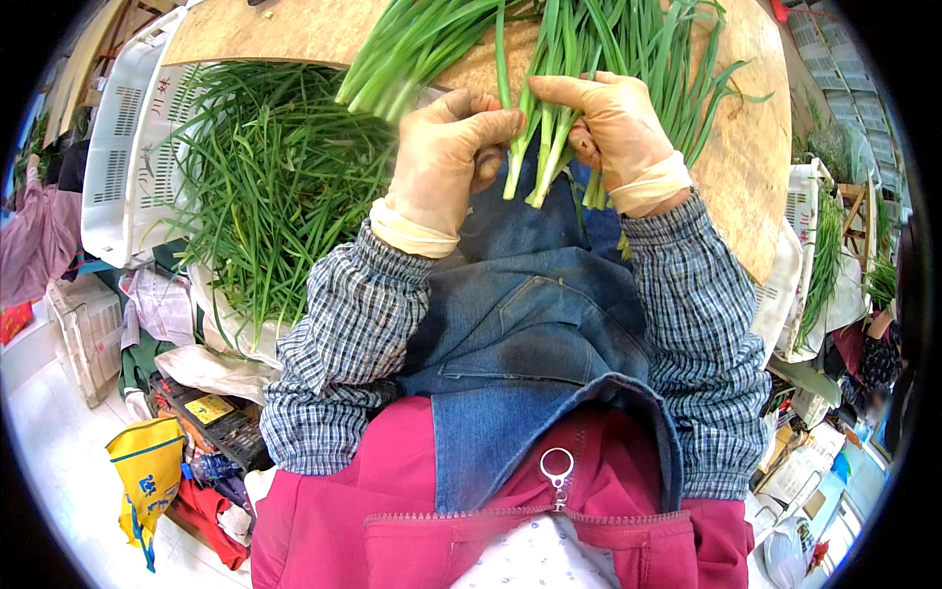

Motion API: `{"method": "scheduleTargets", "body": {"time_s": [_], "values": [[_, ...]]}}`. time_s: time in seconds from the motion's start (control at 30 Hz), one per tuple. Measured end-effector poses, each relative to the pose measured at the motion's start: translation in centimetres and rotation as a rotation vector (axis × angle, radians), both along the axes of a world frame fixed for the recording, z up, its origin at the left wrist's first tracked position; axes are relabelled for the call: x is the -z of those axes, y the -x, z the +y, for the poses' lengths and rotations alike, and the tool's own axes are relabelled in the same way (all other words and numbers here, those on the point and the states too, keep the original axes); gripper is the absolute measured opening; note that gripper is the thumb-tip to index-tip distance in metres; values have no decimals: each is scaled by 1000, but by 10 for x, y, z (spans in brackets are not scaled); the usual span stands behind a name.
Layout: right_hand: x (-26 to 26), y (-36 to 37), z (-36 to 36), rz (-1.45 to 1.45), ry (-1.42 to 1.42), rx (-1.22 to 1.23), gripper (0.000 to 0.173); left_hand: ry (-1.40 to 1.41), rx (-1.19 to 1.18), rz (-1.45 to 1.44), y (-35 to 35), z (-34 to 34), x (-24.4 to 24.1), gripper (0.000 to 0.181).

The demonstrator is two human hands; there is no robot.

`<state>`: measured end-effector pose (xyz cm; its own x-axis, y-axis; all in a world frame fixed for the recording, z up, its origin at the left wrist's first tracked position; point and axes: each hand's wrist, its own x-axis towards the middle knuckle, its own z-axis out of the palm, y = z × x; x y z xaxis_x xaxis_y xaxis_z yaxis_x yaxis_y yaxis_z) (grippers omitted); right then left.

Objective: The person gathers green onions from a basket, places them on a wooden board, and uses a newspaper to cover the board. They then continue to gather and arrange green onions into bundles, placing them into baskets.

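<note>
Both hands wear thin, stained whitish gloves over the wooden board's near edge. My left hand (449,151) pinches a single green leaf stalk (503,59) between thumb and forefinger. My right hand (622,136) is curled around a bunch of leafy green stalks (548,147), which look like garlic chives. Its forefinger reaches left across them, near my left fingertips. The pale cut ends point down towards my lap, and some stems show below the right palm. Another bundle of green stalks (419,55) lies on the board beyond my left hand, its pale ends facing me.
A large heap of loose green leaves (272,184) fills the space left of my lap, beside a white plastic crate (151,162). The round-edged wooden board (751,147) spans the front. At right, another crate (806,243) holds greens. A yellow bag (151,478) hangs at lower left.
</note>
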<state>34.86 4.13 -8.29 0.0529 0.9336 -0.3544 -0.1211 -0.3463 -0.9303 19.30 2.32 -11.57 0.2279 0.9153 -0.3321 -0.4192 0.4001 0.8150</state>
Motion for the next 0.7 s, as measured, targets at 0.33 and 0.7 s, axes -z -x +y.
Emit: {"method": "scheduleTargets", "body": {"time_s": [0.33,0.7], "values": [[12,3,2,-75,-14,22,15,3,44,-148,4,-1,19,12],[26,2,6,-189,-109,54,11,-132,129,-32,11,-9,11,17]]}}
